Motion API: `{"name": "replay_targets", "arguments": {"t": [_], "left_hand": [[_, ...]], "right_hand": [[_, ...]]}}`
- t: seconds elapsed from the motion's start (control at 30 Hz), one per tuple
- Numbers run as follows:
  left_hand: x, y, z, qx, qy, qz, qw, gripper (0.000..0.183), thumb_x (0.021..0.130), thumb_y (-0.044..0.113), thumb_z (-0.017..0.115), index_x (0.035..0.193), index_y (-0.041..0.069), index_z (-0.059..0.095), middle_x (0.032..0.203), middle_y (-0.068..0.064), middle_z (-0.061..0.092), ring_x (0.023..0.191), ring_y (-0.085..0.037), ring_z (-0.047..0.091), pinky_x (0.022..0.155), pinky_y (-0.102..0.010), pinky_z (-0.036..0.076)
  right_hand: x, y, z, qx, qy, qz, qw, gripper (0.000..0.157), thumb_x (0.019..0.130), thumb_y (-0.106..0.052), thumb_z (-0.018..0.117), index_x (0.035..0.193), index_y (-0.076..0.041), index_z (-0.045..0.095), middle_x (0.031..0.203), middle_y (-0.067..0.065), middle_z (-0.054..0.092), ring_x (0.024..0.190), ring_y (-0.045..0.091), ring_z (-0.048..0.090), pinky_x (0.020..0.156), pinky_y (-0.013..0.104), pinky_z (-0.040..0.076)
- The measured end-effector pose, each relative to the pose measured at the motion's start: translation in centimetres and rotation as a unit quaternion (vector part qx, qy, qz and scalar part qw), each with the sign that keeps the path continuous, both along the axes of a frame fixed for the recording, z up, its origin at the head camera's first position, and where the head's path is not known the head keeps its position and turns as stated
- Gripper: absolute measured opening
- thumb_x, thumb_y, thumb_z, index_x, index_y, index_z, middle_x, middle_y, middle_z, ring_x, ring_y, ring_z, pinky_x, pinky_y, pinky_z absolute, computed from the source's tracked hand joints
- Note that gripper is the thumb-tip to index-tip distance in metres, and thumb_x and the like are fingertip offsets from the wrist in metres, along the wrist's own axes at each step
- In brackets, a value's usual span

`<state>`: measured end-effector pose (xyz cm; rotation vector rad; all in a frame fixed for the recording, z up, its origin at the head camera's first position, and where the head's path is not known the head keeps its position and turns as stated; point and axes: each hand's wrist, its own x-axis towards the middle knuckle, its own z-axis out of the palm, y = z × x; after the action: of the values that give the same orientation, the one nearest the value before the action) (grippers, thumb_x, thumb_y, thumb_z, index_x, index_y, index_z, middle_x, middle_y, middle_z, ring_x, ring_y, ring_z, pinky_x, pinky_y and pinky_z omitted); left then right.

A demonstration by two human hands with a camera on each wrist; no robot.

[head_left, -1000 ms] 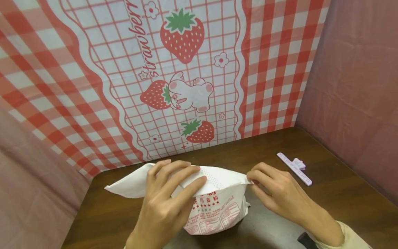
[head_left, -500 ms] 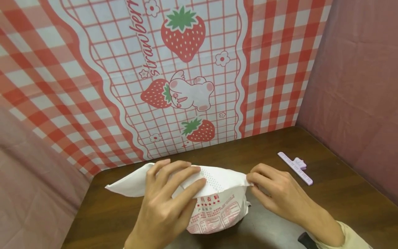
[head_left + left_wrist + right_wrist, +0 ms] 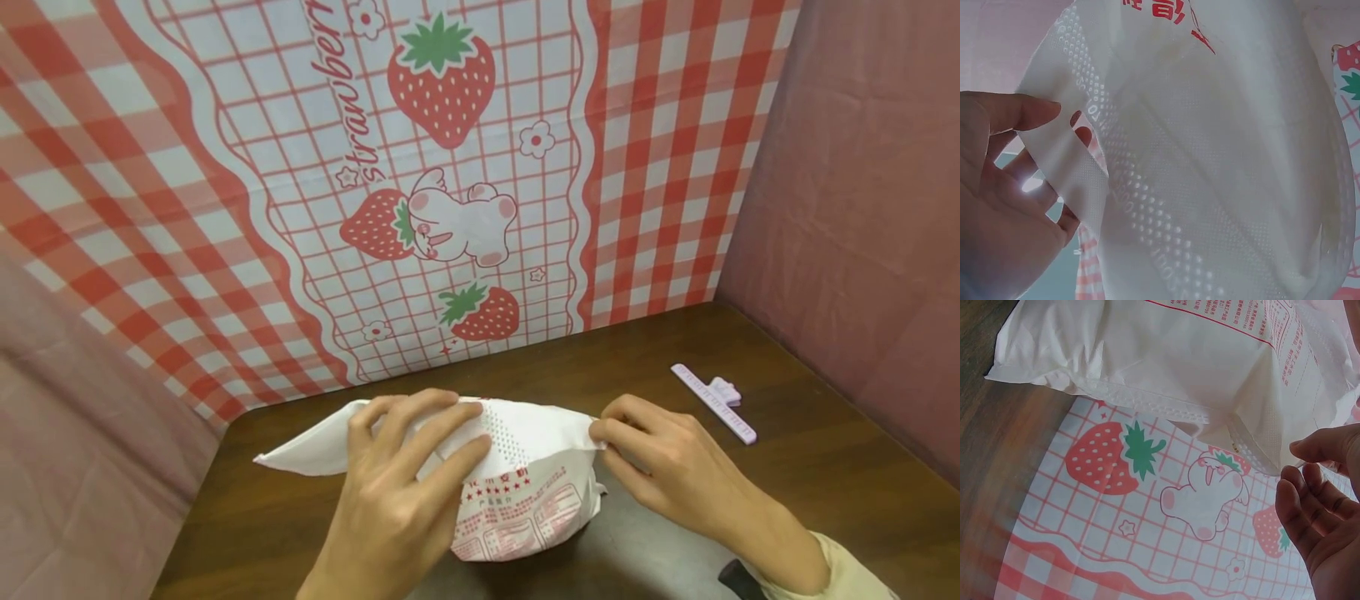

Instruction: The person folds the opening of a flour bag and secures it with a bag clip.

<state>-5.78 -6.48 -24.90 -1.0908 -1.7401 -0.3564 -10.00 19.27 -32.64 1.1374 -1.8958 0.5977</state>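
Note:
A white flour bag with red print stands on the table in front of me, its upper part folded over and jutting out to the left. My left hand spreads its fingers over the fold. In the left wrist view, the thumb of my left hand and its fingers pinch the bag's edge by an oval cut-out, next to a dotted band on the bag. At the bag's right corner, my right hand pinches the edge between thumb and fingertips; the right wrist view shows this hand too.
To the right, a pale purple bag clip with a long ruler-like bar lies on the brown table. A dark rod-like thing shows by the right sleeve. Behind stands a checked strawberry cloth, with pink curtains at the sides.
The left hand's fingers have shifted slightly on the folded top, and the fold's lower edge has moved a little over the print. The right hand keeps its pinch on the corner.

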Motion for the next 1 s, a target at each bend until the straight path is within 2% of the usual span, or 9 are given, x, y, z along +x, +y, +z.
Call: {"name": "replay_targets", "arguments": {"t": [0.07, 0.27, 0.53, 0.63, 0.83, 1.0], "left_hand": [[0.1, 0.0, 0.1, -0.003, -0.007, 0.003, 1.0000, 0.017, 0.072, 0.008, 0.053, 0.081, 0.007, 0.067, 0.101, -0.010, 0.064, 0.095, -0.028, 0.055, 0.082, -0.046, 0.032], [0.4, 0.2, 0.3, -0.010, -0.030, 0.008, 0.9995, 0.020, 0.081, 0.022, 0.053, 0.081, 0.005, 0.064, 0.104, -0.010, 0.062, 0.097, -0.028, 0.054, 0.086, -0.050, 0.032], [-0.1, 0.9, 0.1, 0.035, 0.037, 0.035, 0.9981, 0.020, 0.086, 0.015, 0.051, 0.081, 0.001, 0.064, 0.095, -0.012, 0.065, 0.088, -0.028, 0.057, 0.076, -0.045, 0.035], [-0.2, 1.0, 0.0, 0.043, 0.039, 0.056, 0.9968, 0.019, 0.086, 0.015, 0.051, 0.086, 0.001, 0.064, 0.097, -0.012, 0.064, 0.090, -0.030, 0.056, 0.079, -0.047, 0.033], [-0.3, 0.5, -0.4, 0.033, -0.012, 0.109, 0.9934, 0.028, 0.085, 0.022, 0.052, 0.100, 0.001, 0.063, 0.105, -0.012, 0.060, 0.092, -0.031, 0.052, 0.079, -0.047, 0.031], [-0.3, -0.2, -0.7, 0.013, -0.066, 0.146, 0.9871, 0.032, 0.085, 0.028, 0.055, 0.102, 0.002, 0.063, 0.102, -0.011, 0.060, 0.091, -0.030, 0.049, 0.076, -0.044, 0.030]], "right_hand": [[0.0, 0.0, 0.0, 0.000, -0.002, -0.002, 1.000, 0.019, 0.089, -0.019, 0.046, 0.084, -0.009, 0.062, 0.083, -0.003, 0.053, 0.066, 0.003, 0.046, 0.056, 0.008, 0.036], [0.0, -0.1, 0.0, 0.003, -0.007, -0.006, 1.000, 0.020, 0.090, -0.020, 0.046, 0.084, -0.010, 0.062, 0.083, -0.004, 0.053, 0.065, 0.002, 0.046, 0.055, 0.008, 0.036], [0.0, -0.2, 0.0, 0.007, -0.002, -0.011, 1.000, 0.020, 0.089, -0.019, 0.046, 0.085, -0.010, 0.062, 0.085, -0.003, 0.054, 0.069, 0.003, 0.046, 0.058, 0.010, 0.037], [-0.1, -0.2, 0.0, 0.010, 0.002, -0.012, 1.000, 0.018, 0.089, -0.018, 0.047, 0.085, -0.010, 0.063, 0.086, -0.002, 0.053, 0.073, 0.005, 0.046, 0.061, 0.012, 0.037], [-0.2, -0.2, 0.0, 0.014, 0.004, -0.015, 1.000, 0.017, 0.086, -0.015, 0.047, 0.086, -0.010, 0.064, 0.088, 0.000, 0.053, 0.079, 0.009, 0.046, 0.063, 0.016, 0.038], [-0.3, -0.2, -0.2, 0.017, 0.004, -0.017, 1.000, 0.018, 0.086, -0.015, 0.046, 0.086, -0.011, 0.064, 0.089, -0.001, 0.053, 0.080, 0.009, 0.047, 0.064, 0.016, 0.039]]}}
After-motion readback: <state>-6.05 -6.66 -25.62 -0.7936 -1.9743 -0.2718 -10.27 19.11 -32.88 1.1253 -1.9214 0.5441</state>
